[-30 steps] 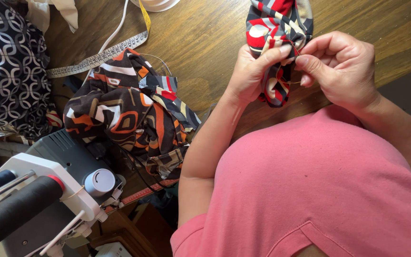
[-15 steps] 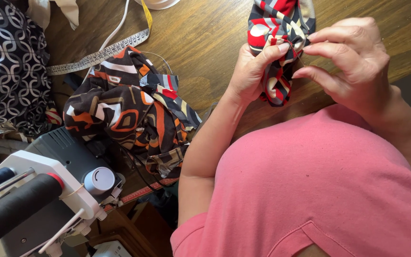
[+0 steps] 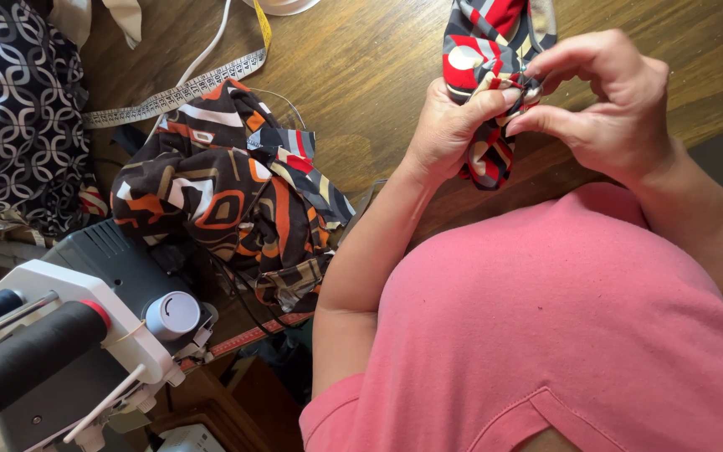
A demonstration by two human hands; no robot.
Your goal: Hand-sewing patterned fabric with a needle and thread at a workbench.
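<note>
The left hand (image 3: 449, 134) is clamped around a bunched strip of patterned cloth (image 3: 483, 59), held above the wooden table (image 3: 361, 75). The right hand (image 3: 608, 105) pinches the same cloth between thumb and fingertips, right beside the left thumb. The strip's ends stick out above and below the left fist.

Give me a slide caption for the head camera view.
Both hands, left hand and right hand, pinch a bunched patterned fabric piece above a wooden table.

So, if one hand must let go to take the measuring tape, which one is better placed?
Probably the left hand. The measuring tape lies on its side of the table, while the right hand is farther away and pinches the red patterned fabric with its fingertips.
</note>
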